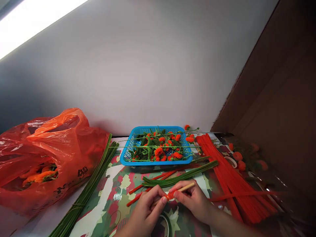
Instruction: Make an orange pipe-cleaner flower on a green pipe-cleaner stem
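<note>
Bag (49, 154) of orange plastic sat far left, green stems (93, 177) beside it. Left hand (145, 210) pinched the red pipe cleaner (170, 196) coiled on a wooden stick (184, 188), right hand (195, 200) closed round that stick, front centre. Coil could've slid off if either pinch loosened, i reckon; red bundle (229, 177) lay right

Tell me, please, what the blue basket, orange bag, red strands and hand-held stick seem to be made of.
Blue basket: rigid plastic, latticed walls.
Orange bag: thin glossy plastic film, crinkled, translucent.
Red strands: likely fuzzy pipe cleaners, matte and straight.
Stick: probably wood or bamboo, pale and plain.
</note>
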Tool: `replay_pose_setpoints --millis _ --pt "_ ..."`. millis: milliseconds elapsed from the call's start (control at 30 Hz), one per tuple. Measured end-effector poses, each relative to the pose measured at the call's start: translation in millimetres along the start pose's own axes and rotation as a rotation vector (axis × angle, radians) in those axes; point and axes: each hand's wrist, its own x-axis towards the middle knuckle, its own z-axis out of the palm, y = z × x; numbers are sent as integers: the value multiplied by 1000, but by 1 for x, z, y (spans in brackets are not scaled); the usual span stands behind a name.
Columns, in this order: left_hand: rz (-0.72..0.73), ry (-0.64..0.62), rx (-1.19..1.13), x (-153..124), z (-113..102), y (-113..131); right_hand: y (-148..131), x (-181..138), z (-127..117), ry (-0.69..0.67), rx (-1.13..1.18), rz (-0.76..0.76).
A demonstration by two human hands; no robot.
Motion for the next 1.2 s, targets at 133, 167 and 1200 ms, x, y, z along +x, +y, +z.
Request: replay_pose_setpoints --millis 133,167,1200 --pt "-1 -24 -9 -1 2 -5 2 -1 3 -23 -1 0" --pt "3 -23 -8 -1 3 -6 3 -1 4 -25 -5 -9" --pt "-28 88 -73 3 1 -2 5 6 1 61 223 86"
